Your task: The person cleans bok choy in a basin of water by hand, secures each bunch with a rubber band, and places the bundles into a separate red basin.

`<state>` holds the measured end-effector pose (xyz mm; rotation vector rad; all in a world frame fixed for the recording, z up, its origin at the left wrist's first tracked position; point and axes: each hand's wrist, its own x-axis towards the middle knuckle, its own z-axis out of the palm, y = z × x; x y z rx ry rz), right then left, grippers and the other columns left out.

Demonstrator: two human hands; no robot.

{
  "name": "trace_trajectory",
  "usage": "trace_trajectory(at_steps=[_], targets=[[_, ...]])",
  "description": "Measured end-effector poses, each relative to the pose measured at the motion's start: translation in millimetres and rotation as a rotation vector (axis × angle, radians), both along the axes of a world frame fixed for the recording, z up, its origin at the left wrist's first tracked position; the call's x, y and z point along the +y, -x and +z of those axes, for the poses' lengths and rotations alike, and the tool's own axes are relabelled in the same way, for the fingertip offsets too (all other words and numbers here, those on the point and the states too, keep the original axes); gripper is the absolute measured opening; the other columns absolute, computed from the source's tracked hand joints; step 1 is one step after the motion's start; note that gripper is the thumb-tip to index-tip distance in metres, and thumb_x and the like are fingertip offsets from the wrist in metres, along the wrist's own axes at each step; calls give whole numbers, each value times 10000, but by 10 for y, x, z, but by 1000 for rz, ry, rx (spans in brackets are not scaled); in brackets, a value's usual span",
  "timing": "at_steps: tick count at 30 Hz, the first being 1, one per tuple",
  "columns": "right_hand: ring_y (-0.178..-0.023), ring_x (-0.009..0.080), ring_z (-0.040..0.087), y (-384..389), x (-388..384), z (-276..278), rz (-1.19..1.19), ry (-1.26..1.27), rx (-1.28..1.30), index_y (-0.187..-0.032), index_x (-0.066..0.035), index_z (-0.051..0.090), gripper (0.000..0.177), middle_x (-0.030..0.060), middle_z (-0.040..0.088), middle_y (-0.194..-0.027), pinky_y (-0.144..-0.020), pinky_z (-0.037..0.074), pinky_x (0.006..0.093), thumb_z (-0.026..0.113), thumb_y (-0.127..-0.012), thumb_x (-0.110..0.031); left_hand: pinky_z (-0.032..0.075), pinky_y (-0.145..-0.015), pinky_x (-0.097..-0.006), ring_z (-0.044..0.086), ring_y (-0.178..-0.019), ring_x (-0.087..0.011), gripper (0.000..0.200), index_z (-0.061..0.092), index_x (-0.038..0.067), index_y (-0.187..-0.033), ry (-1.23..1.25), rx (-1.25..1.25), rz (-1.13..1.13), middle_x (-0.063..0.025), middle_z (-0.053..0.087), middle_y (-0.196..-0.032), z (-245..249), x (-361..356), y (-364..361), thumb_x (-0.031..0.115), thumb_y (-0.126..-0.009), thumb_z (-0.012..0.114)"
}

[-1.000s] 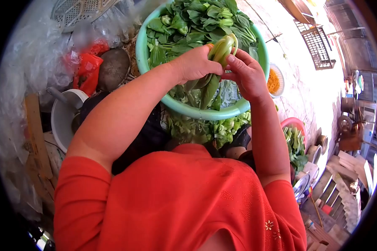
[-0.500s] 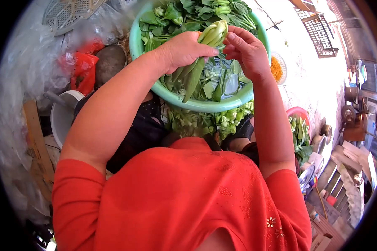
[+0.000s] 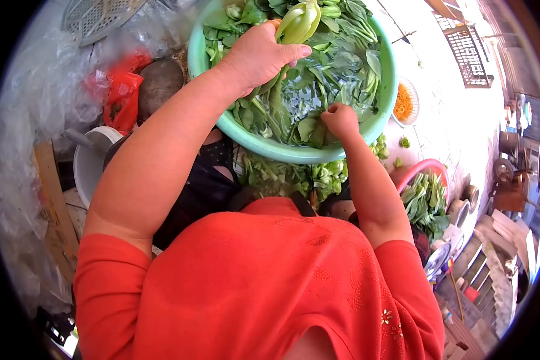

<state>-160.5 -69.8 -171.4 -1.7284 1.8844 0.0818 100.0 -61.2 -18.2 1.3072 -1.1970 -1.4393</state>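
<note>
My left hand (image 3: 261,55) is closed around a head of bok choy (image 3: 300,23), its pale stem end pointing up and away from me, over the green basin (image 3: 387,90). Leaves of that head hang down below my fingers. Low on the right side of the basin, my right hand (image 3: 341,122) has its fingers curled together against loose leaves (image 3: 309,129). Whatever they may pinch is hidden. Water and many more greens (image 3: 351,27) fill the basin. A bit of orange shows by my left fingers.
Cut greens (image 3: 330,177) lie on the floor under the basin's near edge. To the right stand a pink basin (image 3: 423,168) of greens and a white basket (image 3: 405,102) with orange shreds. A grey bucket (image 3: 90,165), red plastic bag (image 3: 123,99) and clear plastic are at left.
My right hand has left the bok choy head and moved down to the basin's near right side. My left hand, still holding the head, has shifted slightly away from me.
</note>
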Motion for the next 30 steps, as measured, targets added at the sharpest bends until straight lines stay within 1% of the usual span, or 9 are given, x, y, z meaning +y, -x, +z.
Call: trace_trajectory(at_steps=[1,4,7,12,16,23,25,28,30], targets=[[-794,272,664,31,-15,16,2,1,1,-896,-56,668,296,126,690,-849,-731,519,375,711,-715,-287,484,-594,-242,553,-688,-94,399,533,18,-1071,1,1,2,-25,570,-792,-32,6,16,270,-824,721],[-606,66,541,-10,-5,396,-324,-194,-528,-870,-67,636,134,-16,607,-728,-499,399,215,686,-769,-139,467,-629,-262,534,-733,-98,522,532,22,-1078,-10,-101,98,-32,570,-847,-125,42,72,358,-755,767],[-562,53,502,-9,-13,619,-392,-272,-881,-900,-87,620,122,-27,578,-703,-476,360,195,681,-800,-121,459,-700,-278,527,-774,-115,514,526,24,-1082,-179,-40,104,-35,559,-853,-114,33,89,369,-762,734],[-589,49,526,-310,68,1099,-317,-214,-1143,-917,-86,623,157,-41,594,-743,-521,403,194,719,-821,-165,463,-765,-293,543,-855,-148,550,464,20,-1119,-264,38,58,-72,546,-935,-257,32,153,352,-759,714],[-590,56,541,-629,227,1370,-238,-124,-1136,-940,-47,625,204,-16,615,-748,-519,420,195,732,-818,-171,473,-851,-305,557,-967,-148,581,441,8,-1176,-254,194,30,-92,550,-1054,-191,165,274,316,-776,728],[-566,54,536,-827,352,1308,-75,190,-865,-950,-34,633,201,-14,601,-709,-508,439,199,724,-830,-167,468,-836,-337,561,-956,-180,501,430,-42,-1209,-196,185,101,-138,569,-1051,-295,189,345,247,-850,629],[-550,60,547,-768,342,1460,-167,0,-1055,-952,-37,638,202,-14,603,-711,-484,437,203,719,-836,-182,452,-861,-324,553,-960,-164,449,448,-18,-1202,-184,173,98,-110,576,-1044,-250,180,297,243,-875,611],[-549,79,567,-464,138,1370,-355,19,-1134,-950,-42,648,168,3,613,-734,-470,417,204,693,-848,-168,424,-900,-308,539,-968,-145,381,469,9,-1193,-157,135,74,-78,586,-1027,-264,112,223,239,-911,582],[-552,90,573,-199,-35,1188,-433,64,-965,-935,-45,655,163,2,612,-730,-475,421,224,676,-833,-171,392,-937,-299,523,-981,-136,366,470,17,-1195,-152,107,29,-62,587,-1018,-250,82,159,255,-934,567]])
